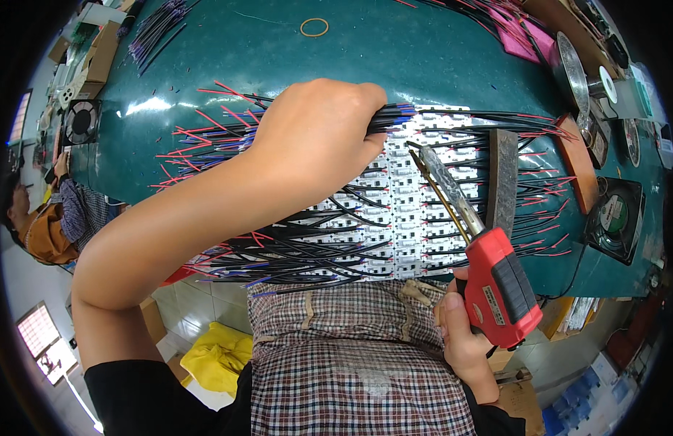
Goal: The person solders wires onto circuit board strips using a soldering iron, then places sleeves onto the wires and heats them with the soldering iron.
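My left hand (318, 134) is closed around a bundle of black wires (389, 120) with blue tips, just above the far part of a white circuit board panel (405, 218). In my right hand (461, 338) is a red and black soldering gun (500, 287), gripped by its handle. Its tip and a thin brass-coloured tube reach over the panel, pointing up toward the bundle. Rows of black wires with red ends (543, 185) stick out from the panel's right side. More black wires (293, 247) lie across its left side, partly hidden under my left forearm.
A dark metal bar (502, 182) lies across the right-hand wires. Beyond it are a brown block (578, 166) and a black fan (617, 219). A rubber band (314, 27) and a wire bundle (156, 36) lie farther back on the green table. Another person (56, 214) sits at left.
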Demonstrator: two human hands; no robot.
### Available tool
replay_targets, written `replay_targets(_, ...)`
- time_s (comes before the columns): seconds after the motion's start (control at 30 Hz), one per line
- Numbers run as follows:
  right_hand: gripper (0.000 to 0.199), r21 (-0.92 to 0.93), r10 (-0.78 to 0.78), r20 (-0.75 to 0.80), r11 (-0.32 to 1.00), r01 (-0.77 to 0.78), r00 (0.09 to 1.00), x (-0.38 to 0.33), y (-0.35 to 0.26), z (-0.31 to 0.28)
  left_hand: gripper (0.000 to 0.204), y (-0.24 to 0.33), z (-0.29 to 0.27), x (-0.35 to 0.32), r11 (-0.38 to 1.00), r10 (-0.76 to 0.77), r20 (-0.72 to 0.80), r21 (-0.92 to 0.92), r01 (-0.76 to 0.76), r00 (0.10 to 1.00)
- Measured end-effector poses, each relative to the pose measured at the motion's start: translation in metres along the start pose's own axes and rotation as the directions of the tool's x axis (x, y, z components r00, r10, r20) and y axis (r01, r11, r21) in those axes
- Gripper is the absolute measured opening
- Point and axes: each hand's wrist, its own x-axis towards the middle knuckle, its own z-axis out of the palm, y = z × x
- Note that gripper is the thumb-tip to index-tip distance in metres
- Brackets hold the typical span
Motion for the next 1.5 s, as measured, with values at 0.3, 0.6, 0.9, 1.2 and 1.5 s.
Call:
replay_targets(0.3, 0.019, -0.101, -0.134, 0.060, 0.985, 0.139, 0.989, 0.019, 0.002, 0.012, 0.022, -0.010, 0.004, 0.003, 0.996, 0.050, -0.010, 0.081, -0.049, 0.999)
replay_targets(0.6, 0.008, -0.082, -0.105, 0.036, 0.991, 0.108, 0.994, 0.029, -0.007, 0.021, 0.018, -0.007, 0.002, 0.011, 0.982, 0.067, 0.110, 0.168, -0.085, 0.992)
replay_targets(0.9, 0.008, -0.134, -0.114, 0.030, 0.984, 0.117, 0.993, 0.028, -0.003, 0.022, 0.018, -0.009, 0.002, 0.016, 0.993, 0.082, 0.081, 0.083, -0.088, 0.993)
replay_targets(1.2, 0.010, -0.132, -0.096, 0.044, 0.986, 0.101, 0.994, 0.030, -0.004, 0.022, 0.018, -0.006, 0.004, 0.018, 0.994, 0.073, 0.077, 0.070, -0.078, 0.994)
replay_targets(1.5, 0.007, -0.115, -0.099, 0.023, 0.988, 0.101, 0.995, 0.020, -0.004, 0.014, 0.017, -0.006, 0.005, 0.020, 0.995, 0.066, 0.071, 0.066, -0.071, 0.995)
